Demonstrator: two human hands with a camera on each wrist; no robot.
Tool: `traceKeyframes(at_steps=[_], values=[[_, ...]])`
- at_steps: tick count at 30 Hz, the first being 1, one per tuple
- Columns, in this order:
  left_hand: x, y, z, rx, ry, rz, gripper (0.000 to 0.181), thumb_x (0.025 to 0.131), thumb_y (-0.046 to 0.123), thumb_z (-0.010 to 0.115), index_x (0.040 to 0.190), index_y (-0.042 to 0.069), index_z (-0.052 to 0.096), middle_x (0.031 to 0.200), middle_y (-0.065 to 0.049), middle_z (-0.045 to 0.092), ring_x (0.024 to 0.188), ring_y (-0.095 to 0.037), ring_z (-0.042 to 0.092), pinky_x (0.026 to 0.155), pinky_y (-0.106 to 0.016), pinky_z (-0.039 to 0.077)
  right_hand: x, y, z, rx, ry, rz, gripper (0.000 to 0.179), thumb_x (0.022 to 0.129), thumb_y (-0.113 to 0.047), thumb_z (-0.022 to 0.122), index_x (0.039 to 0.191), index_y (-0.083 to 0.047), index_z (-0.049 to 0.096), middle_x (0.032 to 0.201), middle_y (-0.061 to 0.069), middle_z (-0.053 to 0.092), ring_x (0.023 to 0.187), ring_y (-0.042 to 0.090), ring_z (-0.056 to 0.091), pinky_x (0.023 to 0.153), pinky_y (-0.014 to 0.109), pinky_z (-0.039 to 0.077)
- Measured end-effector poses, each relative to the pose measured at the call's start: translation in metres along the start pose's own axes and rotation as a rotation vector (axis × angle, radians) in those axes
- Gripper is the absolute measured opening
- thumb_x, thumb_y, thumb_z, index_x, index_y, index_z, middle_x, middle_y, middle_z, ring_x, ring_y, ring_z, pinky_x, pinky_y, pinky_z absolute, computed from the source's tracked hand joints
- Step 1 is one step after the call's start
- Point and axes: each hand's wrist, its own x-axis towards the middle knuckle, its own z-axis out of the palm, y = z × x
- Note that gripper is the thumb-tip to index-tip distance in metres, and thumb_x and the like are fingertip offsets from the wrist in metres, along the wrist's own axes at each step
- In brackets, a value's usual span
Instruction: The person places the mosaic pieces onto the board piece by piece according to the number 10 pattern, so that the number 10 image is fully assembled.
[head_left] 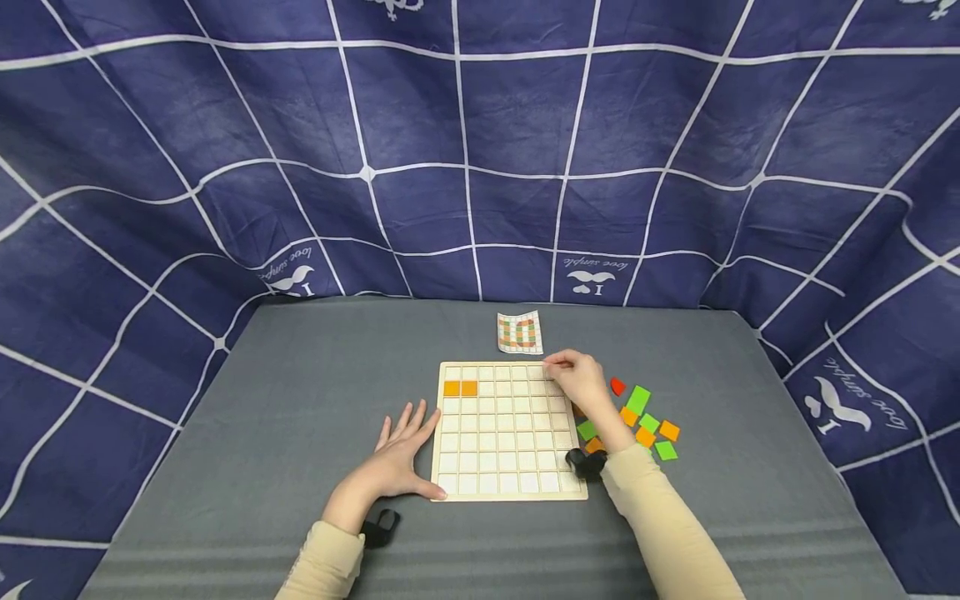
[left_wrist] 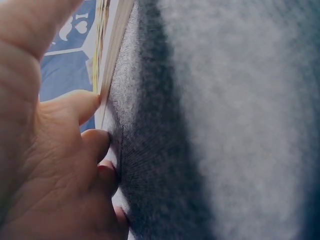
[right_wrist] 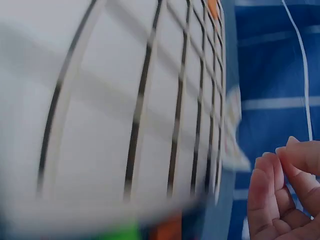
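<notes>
Beige sleeves (head_left: 678, 517) nearest in the head view; left hand (head_left: 396, 467), fingers wide, touching the left edge of the gridded wooden board (head_left: 495, 437); right hand (head_left: 581, 379), fingers pinched narrow, at its far right corner, near loose tiles (head_left: 638, 399). From the left wrist, forefinger (left_wrist: 75, 104) against the board's side. From the right wrist, fingertips (right_wrist: 272, 162) drawn together, right of the cells (right_wrist: 100, 150).
</notes>
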Motion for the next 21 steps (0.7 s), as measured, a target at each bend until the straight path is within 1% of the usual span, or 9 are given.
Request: traceKeyframes(at_steps=[3,7,11,13,16,17,21], values=[[0.0,0.0,0.0,0.001,-0.011,0.001,0.128,0.058,0.044,0.094,0.158,0.012,0.021,0.166,-0.016,0.004,0.153,-0.038,-0.004,0.119,-0.061,-0.011,-0.003,0.019,-0.029,0.008,0.022,0.039,0.026,0.097,-0.025,0.063,0.111,-0.007,0.073,0.102,0.014,0.073,0.087,0.026,0.068,0.069,0.025,0.051],[0.0,0.0,0.001,0.005,-0.012,0.002,0.128,0.058,0.045,0.094,0.158,0.012,0.021,0.166,-0.016,0.003,0.153,-0.038,-0.005,0.119,-0.061,-0.011,-0.01,0.042,-0.064,-0.023,0.063,0.076,0.031,0.098,-0.028,0.061,0.117,-0.005,0.07,0.109,0.017,0.071,0.091,0.027,0.066,0.071,0.026,0.05],[-0.002,0.001,0.001,0.005,-0.002,-0.005,0.129,0.057,0.044,0.094,0.158,0.011,0.021,0.166,-0.016,0.004,0.153,-0.038,-0.004,0.119,-0.06,-0.011,-0.017,0.06,-0.088,-0.071,0.094,0.125,0.034,0.098,-0.029,0.061,0.119,-0.004,0.069,0.111,0.018,0.07,0.093,0.026,0.062,0.072,0.027,0.046],[-0.002,0.001,0.001,0.005,0.001,-0.009,0.129,0.056,0.044,0.094,0.158,0.011,0.022,0.166,-0.016,0.004,0.153,-0.038,-0.004,0.119,-0.06,-0.011,-0.02,0.068,-0.096,-0.085,0.096,0.15,0.035,0.098,-0.03,0.061,0.119,-0.003,0.068,0.113,0.019,0.07,0.096,0.027,0.061,0.073,0.029,0.046],[-0.002,0.001,0.002,0.002,0.007,-0.008,0.13,0.056,0.045,0.095,0.157,0.01,0.022,0.166,-0.017,0.004,0.153,-0.039,-0.003,0.119,-0.06,-0.01,-0.022,0.078,-0.103,-0.1,0.08,0.177,0.039,0.097,-0.031,0.062,0.121,-0.002,0.066,0.117,0.021,0.068,0.101,0.033,0.061,0.078,0.036,0.049],[-0.002,0.001,0.002,0.004,0.003,-0.012,0.13,0.056,0.046,0.094,0.158,0.011,0.021,0.166,-0.015,0.003,0.153,-0.038,-0.004,0.12,-0.059,-0.011,-0.022,0.081,-0.104,-0.103,0.071,0.183,0.04,0.096,-0.031,0.063,0.122,-0.001,0.066,0.119,0.022,0.067,0.103,0.034,0.06,0.08,0.039,0.049],[-0.001,0.002,0.003,-0.005,0.01,-0.004,0.132,0.054,0.046,0.095,0.158,0.01,0.021,0.166,-0.016,0.004,0.153,-0.038,-0.003,0.119,-0.061,-0.01,-0.021,0.092,-0.106,-0.12,0.014,0.212,0.047,0.093,-0.032,0.067,0.125,0.003,0.062,0.122,0.026,0.064,0.106,0.039,0.059,0.087,0.048,0.049]])
